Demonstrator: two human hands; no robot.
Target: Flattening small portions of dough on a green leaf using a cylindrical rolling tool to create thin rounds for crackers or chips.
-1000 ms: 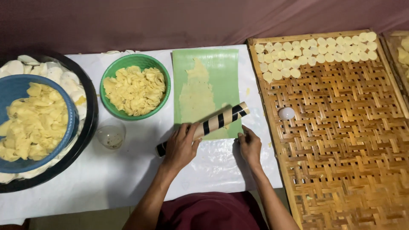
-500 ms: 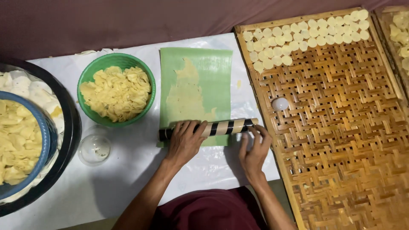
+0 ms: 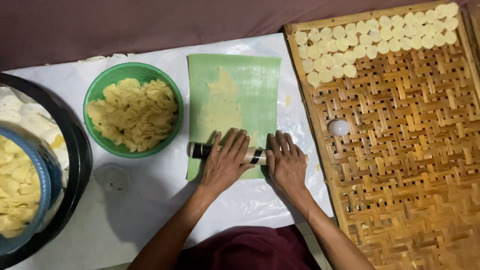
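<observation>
Well, we take the green sheet as our landmark. Farthest left of it sits a black tray holding a blue bowl of yellow chips; nearer left, just beside the sheet, stands a green bowl of the same, with a small clear cup below it. Across the sheet's near edge lies the striped rolling pin. Our left hand and right hand press flat on it, fingers spread, gripping nothing. Pale dough is smeared on the sheet's left half. Right of the sheet, the woven bamboo rack carries pale discs along its far edge and one white ball; the rack's middle lies open.
</observation>
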